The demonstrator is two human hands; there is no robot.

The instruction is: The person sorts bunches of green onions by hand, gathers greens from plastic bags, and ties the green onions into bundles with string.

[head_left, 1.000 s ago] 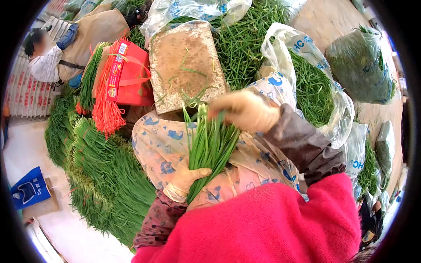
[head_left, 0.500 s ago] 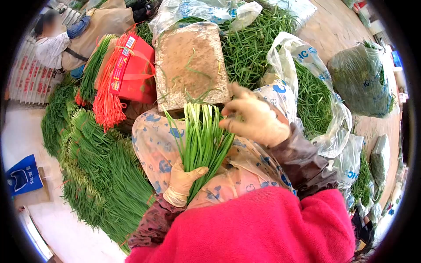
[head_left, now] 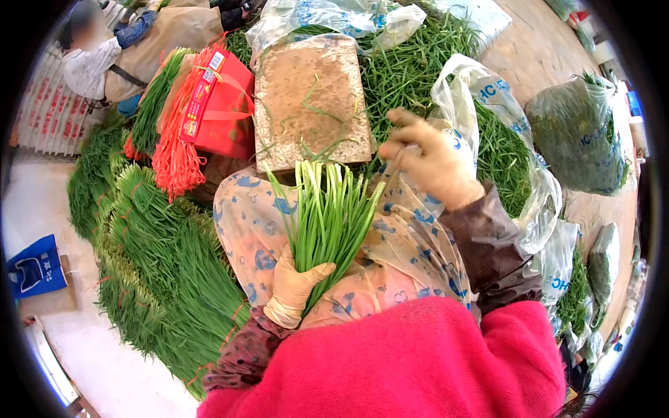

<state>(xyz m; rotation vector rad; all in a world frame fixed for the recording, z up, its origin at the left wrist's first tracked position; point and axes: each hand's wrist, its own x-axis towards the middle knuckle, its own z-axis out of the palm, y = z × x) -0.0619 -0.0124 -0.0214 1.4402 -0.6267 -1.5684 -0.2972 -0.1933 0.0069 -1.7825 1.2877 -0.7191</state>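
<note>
My gloved left hand [head_left: 296, 284] is wrapped round the lower part of a bunch of green stalks [head_left: 326, 223], whose pale ends point away from me. The bunch lies over the patterned plastic apron [head_left: 251, 223] on my lap. To the right of the pale ends, my gloved right hand [head_left: 435, 157] is raised, a little blurred, with its fingers apart and nothing visible in them. Just beyond the bunch stands a worn, dirt-covered board [head_left: 310, 104] with a few loose green blades on it.
A red box [head_left: 233, 104] with red ties [head_left: 178, 160] stands left of the board. Tied green bundles [head_left: 167, 258] are heaped at the left. Loose greens [head_left: 411, 70] and an open plastic bag [head_left: 498, 146] lie right. A person [head_left: 90, 63] sits at upper left.
My right hand has moved away from the pale ends, to the right, and its fingers have spread. My left hand keeps hold of the bunch. The view has shifted slightly.
</note>
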